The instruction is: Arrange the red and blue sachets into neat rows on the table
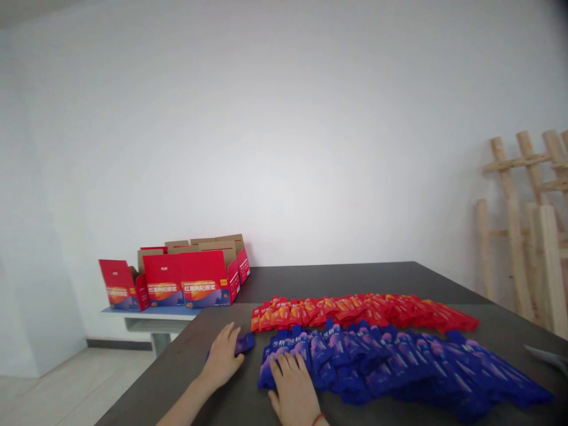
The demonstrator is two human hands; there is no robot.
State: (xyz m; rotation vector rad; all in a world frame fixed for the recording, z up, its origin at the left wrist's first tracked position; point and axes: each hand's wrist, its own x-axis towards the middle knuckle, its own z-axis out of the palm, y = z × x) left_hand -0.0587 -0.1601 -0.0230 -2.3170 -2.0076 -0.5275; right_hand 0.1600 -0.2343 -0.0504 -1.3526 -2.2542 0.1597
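My left hand (223, 358) rests low over the dark table, its fingers and thumb curled around a single dark blue pouch (245, 342), whose ends show on both sides of the hand. My right hand (293, 387) lies with fingers stretched over the left end of a long overlapping row of blue pouches (377, 361); a red band circles that wrist. Behind the blue row runs a similar row of red pouches (355, 310). The pouches carry pale lettering and printed pictures.
Open red cartons (204, 278) stand together at the left on a low bench (155, 315). The dark table (337, 278) reaches back toward the white wall. A pale metallic blade-like object (545, 356) lies at the right edge. Wooden racks (523, 225) lean at the far right.
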